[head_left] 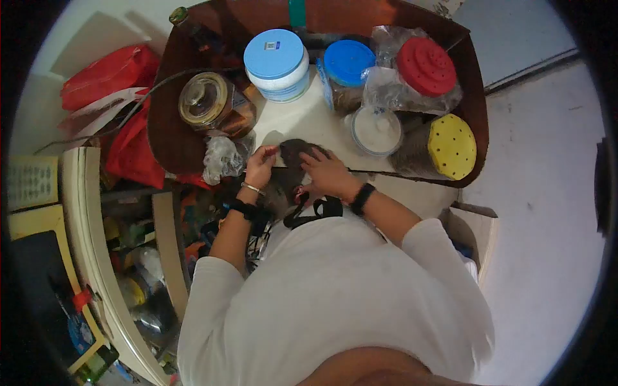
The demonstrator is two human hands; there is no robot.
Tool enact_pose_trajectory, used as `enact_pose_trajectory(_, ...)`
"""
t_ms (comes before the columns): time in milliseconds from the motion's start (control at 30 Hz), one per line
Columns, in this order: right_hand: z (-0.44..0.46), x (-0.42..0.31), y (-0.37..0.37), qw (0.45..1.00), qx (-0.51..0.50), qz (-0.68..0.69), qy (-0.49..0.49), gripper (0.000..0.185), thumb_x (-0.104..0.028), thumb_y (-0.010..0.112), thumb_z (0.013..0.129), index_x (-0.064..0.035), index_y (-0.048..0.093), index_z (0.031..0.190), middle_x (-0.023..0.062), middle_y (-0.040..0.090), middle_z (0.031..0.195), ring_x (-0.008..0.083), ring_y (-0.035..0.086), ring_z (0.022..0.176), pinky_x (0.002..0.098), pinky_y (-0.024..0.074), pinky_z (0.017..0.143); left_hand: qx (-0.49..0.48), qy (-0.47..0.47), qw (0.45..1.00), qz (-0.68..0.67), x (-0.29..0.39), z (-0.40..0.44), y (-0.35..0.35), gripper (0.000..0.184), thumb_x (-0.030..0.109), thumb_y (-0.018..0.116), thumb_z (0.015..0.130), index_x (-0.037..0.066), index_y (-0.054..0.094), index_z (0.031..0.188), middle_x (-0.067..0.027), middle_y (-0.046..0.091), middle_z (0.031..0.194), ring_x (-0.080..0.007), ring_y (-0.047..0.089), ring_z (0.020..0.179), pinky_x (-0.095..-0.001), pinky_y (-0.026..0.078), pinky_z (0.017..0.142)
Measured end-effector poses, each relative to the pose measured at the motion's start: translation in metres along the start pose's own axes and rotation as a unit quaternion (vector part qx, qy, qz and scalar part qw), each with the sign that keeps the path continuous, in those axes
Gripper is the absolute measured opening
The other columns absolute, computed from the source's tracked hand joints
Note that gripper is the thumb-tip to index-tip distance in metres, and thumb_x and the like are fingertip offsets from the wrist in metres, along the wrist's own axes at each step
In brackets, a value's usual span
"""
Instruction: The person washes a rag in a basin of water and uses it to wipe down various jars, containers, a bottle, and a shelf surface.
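Note:
A dark grey-brown, soft-looking item (pixel 294 154) lies between my hands at the front edge of a brown-walled box (pixel 161 138). It looks like cloth or a pouch; its exact kind is unclear. My left hand (pixel 260 167) is at its left side, thumb and fingers closed in a pinch near its edge. My right hand (pixel 331 174) grips it from the right, fingers over the top and thumb lower down. Just below, a black strap (pixel 322 211) rests near my waist. Left of my left hand sits a crumpled clear plastic bag (pixel 223 157).
Behind my hands stand a glass jar (pixel 205 100), a white tub with light-blue lid (pixel 275 64), a blue-lidded jar (pixel 349 63), a red-lidded jar (pixel 426 66), a round clear-lidded container (pixel 376 130) and a yellow-lidded jar (pixel 452 147). Red bags (pixel 109 76) lie left. Cluttered shelves (pixel 141 283) are below.

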State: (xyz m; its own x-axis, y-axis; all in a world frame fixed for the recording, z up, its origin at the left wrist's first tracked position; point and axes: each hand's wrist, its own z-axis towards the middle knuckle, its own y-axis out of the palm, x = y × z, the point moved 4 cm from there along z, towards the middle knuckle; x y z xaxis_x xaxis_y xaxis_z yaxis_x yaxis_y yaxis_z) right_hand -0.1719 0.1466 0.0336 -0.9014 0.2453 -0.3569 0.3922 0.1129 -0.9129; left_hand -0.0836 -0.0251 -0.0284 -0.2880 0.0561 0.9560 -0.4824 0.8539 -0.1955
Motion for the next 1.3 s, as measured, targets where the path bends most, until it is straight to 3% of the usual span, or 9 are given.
enact_pose_trajectory(233, -0.035, 0.014, -0.008, 0.995, -0.007, -0.035, 0.088, 0.065, -0.048, 0.058, 0.071, -0.0043, 0.048, 0.118, 0.0101, 0.03, 0.134, 0.0327, 0.029, 0.122, 0.0452, 0.0252, 0.099, -0.016, 0.036, 0.999, 0.0, 0.009, -0.003, 0.002, 0.025, -0.005, 0.05, 0.077, 0.001, 0.055, 0.101, -0.0043, 0.057, 0.099, -0.013, 0.052, 0.092, -0.0263, 0.042, 0.081)
enact_pose_trajectory(533, 0.039, -0.007, -0.001, 0.999, 0.008, -0.034, -0.016, 0.063, -0.046, 0.058, 0.072, -0.0039, 0.048, 0.117, 0.0098, 0.033, 0.133, 0.0328, 0.027, 0.124, 0.0481, 0.0222, 0.1, -0.002, 0.055, 0.997, -0.047, 0.01, -0.006, 0.001, 0.024, -0.002, 0.055, 0.076, 0.002, 0.055, 0.1, -0.0058, 0.057, 0.098, -0.014, 0.053, 0.092, -0.0275, 0.044, 0.079)
enact_pose_trajectory(700, -0.006, 0.038, -0.006, 0.993, -0.015, -0.005, 0.118, 0.065, -0.041, 0.058, 0.073, -0.0039, 0.039, 0.123, 0.0128, 0.029, 0.135, 0.035, 0.026, 0.124, 0.0447, 0.0307, 0.096, 0.006, 0.036, 0.999, 0.035, 0.004, -0.005, 0.004, 0.026, -0.002, 0.052, 0.077, 0.002, 0.054, 0.102, -0.0052, 0.057, 0.1, -0.0145, 0.053, 0.093, -0.0276, 0.041, 0.082)
enact_pose_trajectory(767, -0.01, 0.028, -0.016, 0.994, 0.016, -0.026, 0.106, 0.065, -0.041, 0.059, 0.073, -0.0035, 0.041, 0.122, 0.0144, 0.028, 0.135, 0.0367, 0.029, 0.122, 0.0437, 0.0326, 0.095, 0.008, 0.038, 0.999, 0.029, 0.01, -0.007, 0.006, 0.025, -0.002, 0.052, 0.077, 0.002, 0.054, 0.102, -0.0055, 0.058, 0.099, -0.0144, 0.053, 0.093, -0.0274, 0.041, 0.082)
enact_pose_trajectory(867, -0.006, 0.01, -0.016, 0.993, -0.053, -0.054, 0.094, 0.064, -0.04, 0.06, 0.072, -0.0034, 0.042, 0.121, 0.0137, 0.027, 0.136, 0.0374, 0.031, 0.121, 0.0439, 0.0318, 0.096, 0.025, 0.046, 0.999, 0.004, 0.01, -0.009, 0.007, 0.024, -0.001, 0.054, 0.075, 0.001, 0.055, 0.099, -0.0055, 0.057, 0.096, -0.0144, 0.053, 0.092, -0.0264, 0.042, 0.079)
enact_pose_trajectory(967, 0.0, -0.002, -0.003, 0.996, -0.047, -0.074, 0.002, 0.065, -0.042, 0.06, 0.072, -0.0033, 0.043, 0.121, 0.014, 0.027, 0.136, 0.0379, 0.03, 0.121, 0.0444, 0.0313, 0.096, 0.03, 0.058, 0.998, -0.014, 0.014, -0.009, 0.007, 0.024, 0.0, 0.056, 0.074, 0.001, 0.055, 0.098, -0.0061, 0.057, 0.093, -0.015, 0.053, 0.09, -0.0258, 0.043, 0.077)
enact_pose_trajectory(1067, 0.02, 0.012, -0.007, 0.996, -0.017, -0.083, 0.014, 0.065, -0.043, 0.06, 0.071, -0.0036, 0.043, 0.121, 0.0143, 0.028, 0.135, 0.0381, 0.03, 0.121, 0.045, 0.0316, 0.095, 0.025, 0.063, 0.998, 0.014, 0.012, -0.008, 0.008, 0.024, 0.0, 0.056, 0.074, 0.001, 0.055, 0.098, -0.0063, 0.057, 0.094, -0.0155, 0.053, 0.091, -0.0264, 0.042, 0.078)
enact_pose_trajectory(1167, 0.032, 0.027, -0.015, 0.991, 0.052, -0.056, 0.113, 0.066, -0.044, 0.061, 0.071, -0.0033, 0.044, 0.12, 0.0142, 0.028, 0.135, 0.0378, 0.03, 0.121, 0.0454, 0.0322, 0.095, 0.015, 0.044, 0.998, 0.034, 0.011, -0.011, 0.006, 0.024, 0.0, 0.054, 0.077, 0.001, 0.054, 0.1, -0.0065, 0.056, 0.1, -0.0151, 0.053, 0.093, -0.0271, 0.041, 0.082)
enact_pose_trajectory(1300, -0.003, 0.022, -0.023, 0.996, -0.063, -0.033, 0.051, 0.068, -0.042, 0.062, 0.071, 0.0033, 0.043, 0.118, 0.0141, 0.025, 0.137, 0.0378, 0.027, 0.123, 0.0482, 0.0331, 0.093, 0.021, 0.065, 0.997, 0.023, 0.013, -0.009, 0.008, 0.024, 0.001, 0.056, 0.074, 0.001, 0.055, 0.098, -0.0065, 0.056, 0.095, -0.0158, 0.053, 0.09, -0.0269, 0.042, 0.079)
